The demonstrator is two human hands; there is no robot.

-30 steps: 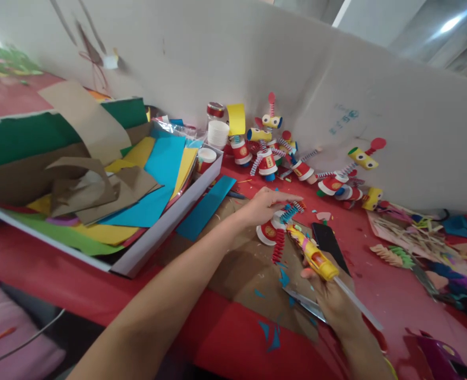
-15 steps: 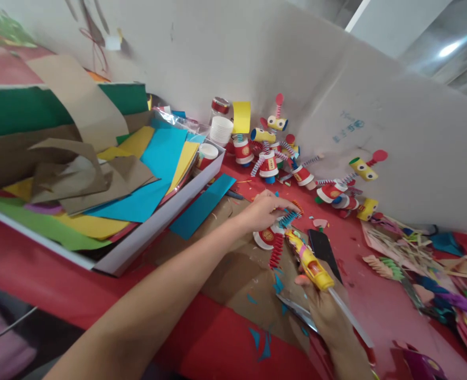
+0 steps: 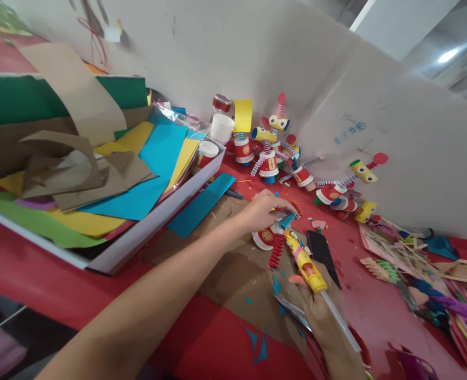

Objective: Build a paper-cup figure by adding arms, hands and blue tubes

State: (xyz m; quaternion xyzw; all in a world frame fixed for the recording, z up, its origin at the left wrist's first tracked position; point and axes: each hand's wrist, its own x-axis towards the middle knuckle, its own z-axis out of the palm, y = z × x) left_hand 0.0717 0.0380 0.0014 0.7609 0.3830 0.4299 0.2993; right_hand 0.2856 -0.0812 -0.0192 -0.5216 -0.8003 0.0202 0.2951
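Observation:
My left hand (image 3: 265, 210) is closed on a blue folded-paper spring (image 3: 287, 220), fingers pinched at its upper end. Below it a red and white paper cup (image 3: 264, 239) lies tipped on the brown cardboard, with a red folded-paper spring (image 3: 276, 252) hanging from its side. In my right hand (image 3: 316, 301) is a yellow hot glue gun (image 3: 308, 268), its nozzle close to the lower end of the blue spring; a clear glue stick (image 3: 340, 322) sticks out of its back. An orange paper spring (image 3: 296, 209) shows just beyond my left fingertips. Scissors (image 3: 292, 311) lie beside my right hand.
A box (image 3: 158, 216) of coloured paper stands at left, a blue strip (image 3: 202, 206) beside it. Several cup figures (image 3: 268, 164) line the back wall. A black phone (image 3: 323, 256) lies right of the glue gun; paper scraps (image 3: 435, 285) spread at far right.
The glue gun and my right hand have shifted slightly left and back toward me. My left hand keeps its pinch on the blue spring. The camera view has moved a little.

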